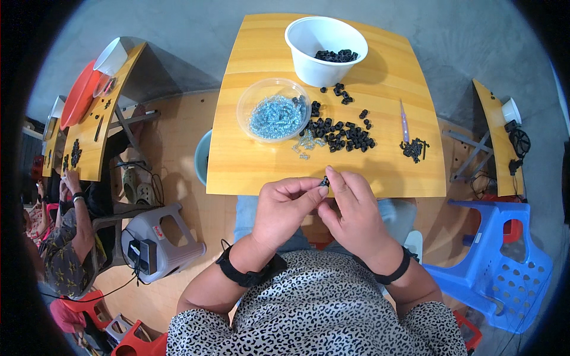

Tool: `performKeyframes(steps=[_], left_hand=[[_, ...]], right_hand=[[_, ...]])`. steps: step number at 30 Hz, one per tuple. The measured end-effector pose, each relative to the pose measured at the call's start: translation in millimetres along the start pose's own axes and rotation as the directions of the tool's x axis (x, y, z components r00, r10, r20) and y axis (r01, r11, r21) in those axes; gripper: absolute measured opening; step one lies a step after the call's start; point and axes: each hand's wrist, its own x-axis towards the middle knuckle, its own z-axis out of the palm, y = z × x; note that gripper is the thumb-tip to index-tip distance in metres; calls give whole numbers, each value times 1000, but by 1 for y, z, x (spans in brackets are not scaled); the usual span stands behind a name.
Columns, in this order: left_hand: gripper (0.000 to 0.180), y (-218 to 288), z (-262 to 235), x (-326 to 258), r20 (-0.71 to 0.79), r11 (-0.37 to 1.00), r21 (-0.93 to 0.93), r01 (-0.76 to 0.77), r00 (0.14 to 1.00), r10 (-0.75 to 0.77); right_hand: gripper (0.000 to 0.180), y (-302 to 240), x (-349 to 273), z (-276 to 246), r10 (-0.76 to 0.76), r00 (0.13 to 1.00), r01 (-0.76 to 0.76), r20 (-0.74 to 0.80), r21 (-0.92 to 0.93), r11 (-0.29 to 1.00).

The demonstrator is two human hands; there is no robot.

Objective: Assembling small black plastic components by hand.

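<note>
Just over the near edge of the wooden table (261,178), my hands meet. A small black plastic part (325,181) is pinched between the thumb and fingers of my left hand (284,207). My right hand (359,213) has its index fingertip against that part, its fingers stretched out and its thumb apart. Beyond them lies a loose pile of black plastic parts (350,137). Small springs (276,117) fill a clear round tub (242,113), and a few loose springs (306,142) lie beside it. Finer detail of the held part is hidden by my fingers.
A white bowl (306,56) with black parts stands at the far side. On the right lie a thin-tipped tool (404,121) and small black pins (412,151). A blue plastic stool (475,255) is right; a grey stool (172,249) and another person (77,231) are left.
</note>
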Motion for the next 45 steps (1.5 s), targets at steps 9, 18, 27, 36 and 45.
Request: performKeyframes(steps=[9,18,27,36,45], left_hand=[[16,-9,-1,4,-64,994,34,103,993,-101],[15,-12,2,1,-139,986,165,5,990,18],[12,-11,2,-5,-128,966,251,-69,986,104],[9,-13,5,-4,-140,974,207,-91,983,121],[9,-11,5,-6,-126,949,284,-139,975,180]], right_hand=[[57,9,0,9,-28,998,35,56,-129,991],[51,4,2,14,-22,999,29,45,-180,983],[51,6,3,12,-79,995,87,60,-141,986],[48,3,-3,20,-54,998,58,24,-230,972],[41,4,5,11,-86,993,102,80,-224,969]])
